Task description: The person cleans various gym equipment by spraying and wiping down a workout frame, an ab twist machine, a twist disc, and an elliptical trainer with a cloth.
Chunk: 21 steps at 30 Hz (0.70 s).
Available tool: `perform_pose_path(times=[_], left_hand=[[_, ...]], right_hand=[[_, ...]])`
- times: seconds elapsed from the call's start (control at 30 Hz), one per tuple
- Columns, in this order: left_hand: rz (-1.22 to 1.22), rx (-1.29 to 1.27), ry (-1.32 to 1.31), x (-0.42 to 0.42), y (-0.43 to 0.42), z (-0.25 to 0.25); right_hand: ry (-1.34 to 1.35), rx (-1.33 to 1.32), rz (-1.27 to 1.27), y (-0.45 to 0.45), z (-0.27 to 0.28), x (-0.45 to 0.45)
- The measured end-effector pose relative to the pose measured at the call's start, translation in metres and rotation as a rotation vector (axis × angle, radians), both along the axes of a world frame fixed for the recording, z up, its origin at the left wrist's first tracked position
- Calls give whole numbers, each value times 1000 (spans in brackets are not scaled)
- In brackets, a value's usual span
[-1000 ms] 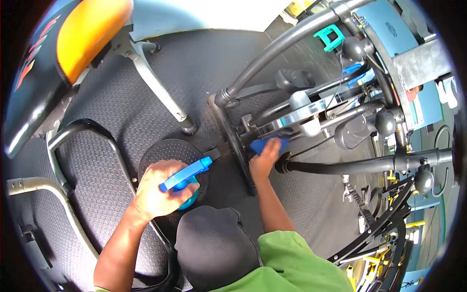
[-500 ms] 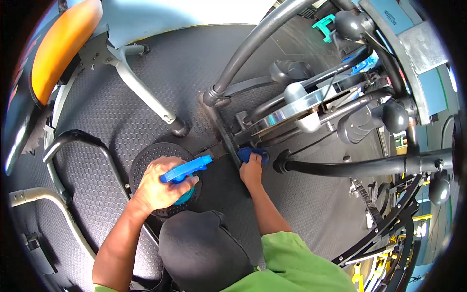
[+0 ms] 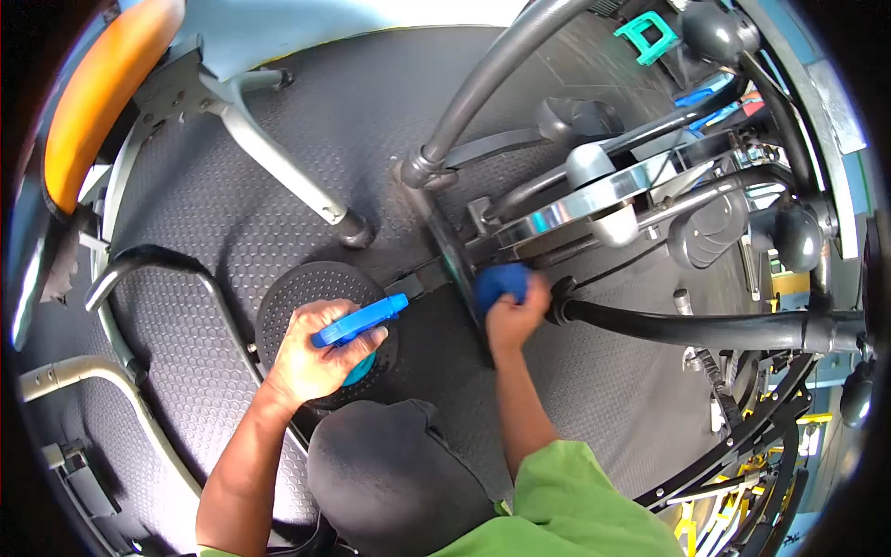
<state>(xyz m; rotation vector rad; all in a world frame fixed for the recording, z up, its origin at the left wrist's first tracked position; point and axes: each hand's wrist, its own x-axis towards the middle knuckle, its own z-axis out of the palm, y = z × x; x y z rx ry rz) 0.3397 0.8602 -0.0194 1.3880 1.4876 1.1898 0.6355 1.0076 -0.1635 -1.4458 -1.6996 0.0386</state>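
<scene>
My left hand (image 3: pixel 317 357) is wrapped round a spray bottle with a blue trigger head (image 3: pixel 364 318); a little of its teal body shows below the fingers. Beneath it lies a round black textured disc (image 3: pixel 311 278). My right hand (image 3: pixel 518 320), somewhat blurred, is closed on a dark blue cloth (image 3: pixel 501 286). This cloth is beside the black base tube (image 3: pixel 452 255) of an exercise machine and seems to overlap its right edge; contact cannot be made out.
Curved black machine tubes (image 3: pixel 696 322) run to the right, with a shiny metal rail (image 3: pixel 594 200) and foot pedals (image 3: pixel 710 227) above. Silver legs (image 3: pixel 278 172) and an orange pad (image 3: pixel 97 102) stand left. A green stool (image 3: pixel 647 37) is at the back on dark rubber flooring.
My right hand has shifted right with the cloth, which now looks more spread out. My left hand keeps its hold on the spray bottle. The whole view has moved slightly.
</scene>
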Motion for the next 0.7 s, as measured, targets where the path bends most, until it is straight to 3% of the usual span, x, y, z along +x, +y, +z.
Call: perform_pose_path(times=[0.07, 0.13, 0.27, 0.33, 0.4, 0.43, 0.53, 0.6, 0.67, 0.7], left_hand=[[34, 18, -24, -5, -7, -1], [69, -41, -97, -9, -11, -11], [100, 58, -85, -4, -9, -7], [107, 82, -139, -3, -9, -1], [95, -34, -187, -3, -11, 11], [84, -12, -163, -4, -11, 20], [91, 80, -127, -9, -18, 37], [89, 99, -111, -13, -25, 43], [108, 171, -84, -20, -31, 47], [115, 270, -17, -23, -33, 48]], right_hand=[[-21, 393, 6, 10, 59, 1], [3, 391, -151, 29, 95, -8], [-106, 283, -73, 43, 47, -13], [-27, 67, 28, 12, 19, -4], [-18, -608, 121, -28, 18, -4], [-9, -599, 119, -35, 21, -3], [81, 48, 62, -33, 57, -18], [411, 105, -8, -23, 103, -38], [518, -60, 170, -32, 149, -51], [415, -232, 279, -41, 162, -52]])
